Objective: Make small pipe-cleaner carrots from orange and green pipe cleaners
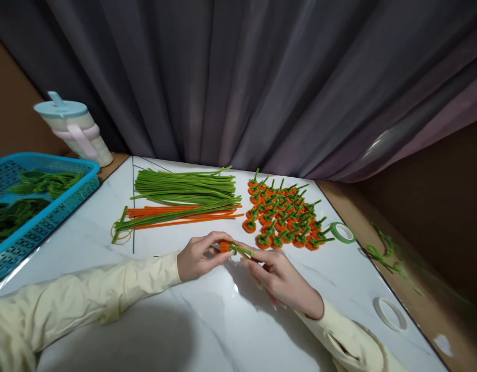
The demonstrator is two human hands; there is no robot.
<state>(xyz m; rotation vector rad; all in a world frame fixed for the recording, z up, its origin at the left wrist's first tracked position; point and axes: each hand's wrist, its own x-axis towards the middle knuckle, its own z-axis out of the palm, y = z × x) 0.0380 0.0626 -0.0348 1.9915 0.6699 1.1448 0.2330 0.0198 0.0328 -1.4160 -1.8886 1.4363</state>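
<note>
My left hand (199, 256) pinches a small orange pipe-cleaner flower (225, 246) with a green stem, just above the white table (207, 320). My right hand (279, 279) grips the green stem end of the same flower, fingers closed round it. Right behind the hands lies a pile of several finished orange flowers with green stems (285, 214). Further left lie a bundle of green pipe cleaners (186, 186) and orange pipe cleaners (180, 214).
A roll of green tape (342, 232) lies right of the flower pile, and a white tape roll (390, 313) near the right table edge. A blue basket (36, 206) with green pieces stands at left. A lidded jug (73, 129) stands behind it. Grey curtain at back.
</note>
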